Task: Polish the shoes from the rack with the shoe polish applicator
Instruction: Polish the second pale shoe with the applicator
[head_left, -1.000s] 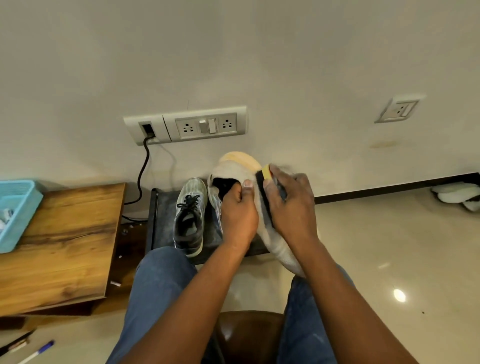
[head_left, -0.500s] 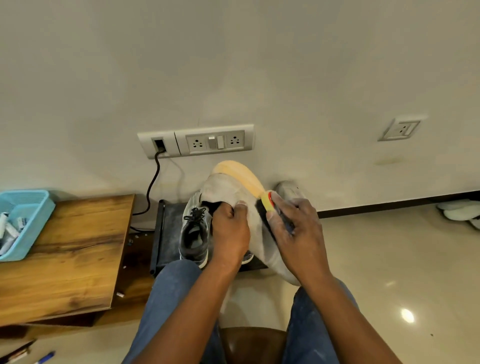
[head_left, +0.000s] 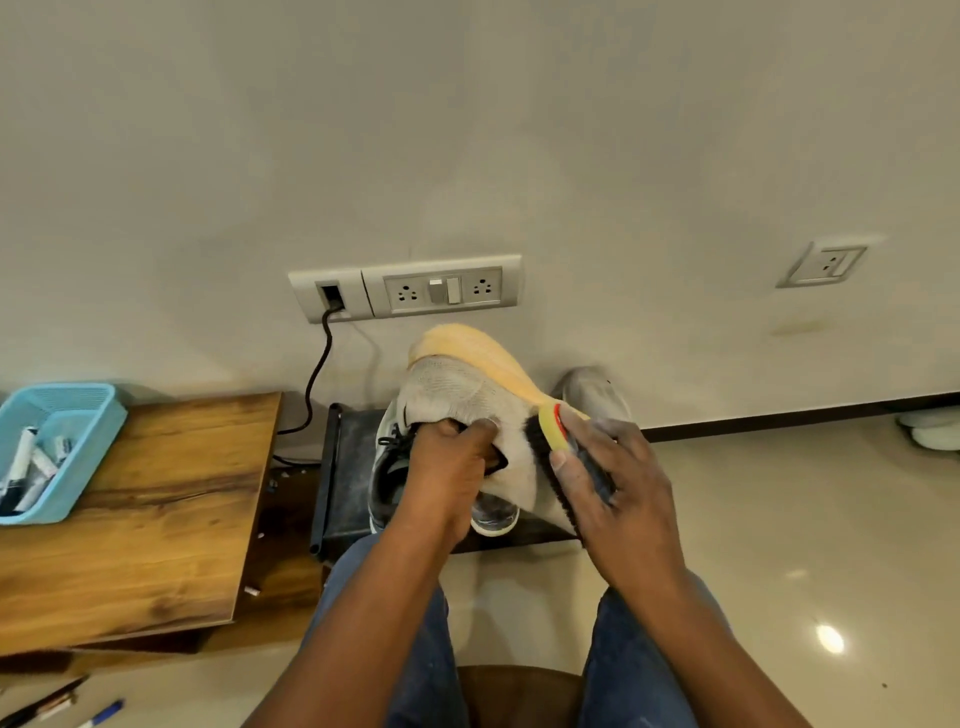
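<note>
My left hand (head_left: 451, 467) grips a light grey knit shoe (head_left: 457, 392) with an orange sole by the edge of its opening and holds it up, sole turned to the wall. My right hand (head_left: 610, 483) holds the shoe polish applicator (head_left: 551, 428), which has a yellow end and black bristles, with the bristles against the shoe's right side. Under the held shoe a grey laced sneaker (head_left: 387, 467) sits on the low black shoe rack (head_left: 345, 467). Another grey shoe (head_left: 589, 392) lies at the rack's far right by the wall.
A wooden table (head_left: 135, 514) stands at left with a blue basket (head_left: 67, 431) of small tubes. A black cable (head_left: 317, 379) runs down from the wall socket panel (head_left: 405, 288). Pens (head_left: 98, 714) lie on the tiled floor. White footwear (head_left: 932, 428) sits far right. My knees frame a brown stool (head_left: 517, 696).
The view has tilted up a little. My right hand has slid the applicator down along the shoe's side, toward me. A second grey shoe shows at the rack's right.
</note>
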